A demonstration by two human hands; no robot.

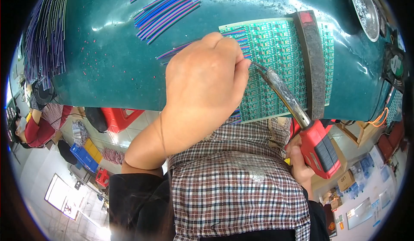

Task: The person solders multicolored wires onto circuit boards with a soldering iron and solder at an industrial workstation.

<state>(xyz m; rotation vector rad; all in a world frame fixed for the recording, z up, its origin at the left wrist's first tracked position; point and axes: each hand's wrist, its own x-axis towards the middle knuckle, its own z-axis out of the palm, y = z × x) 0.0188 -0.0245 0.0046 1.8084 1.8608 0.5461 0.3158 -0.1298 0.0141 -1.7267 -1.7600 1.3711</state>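
1. Purple and pale-green wires [45, 38] hang in a thick sheaf at the table's left edge, well to the left of the left fingers, their long axes running up and down.
2. Blue and pink wires [168, 14] lie in a loose pile beyond the left fingers and to their left, slanting from lower left to upper right.
3. The left hand [205, 77] is back-up over the circuit board's left edge. Its thumb and forefinger are drawn together; I cannot tell what, if anything, sits between them.
4. Thin dark wires [177, 52] stick out to the left of that hand, their long axes roughly crosswise, rising slightly rightward.
5. A green circuit board [276, 75], dense with small parts, lies flat beneath the left fingertips and stretches to their right.
6. The soldering iron [289, 97] runs diagonally, red handle at lower right, tip pointing up and left. The tip ends just beside the left thumb; whether it touches the board is too small to tell.
7. The right hand [297, 157], nearer the body, has its fingers wrapped around the iron's handle, partly hidden by it.
8. A dark grey bar [313, 64] lies across the board, right of the left fingers, its long axis pointing away from the body.
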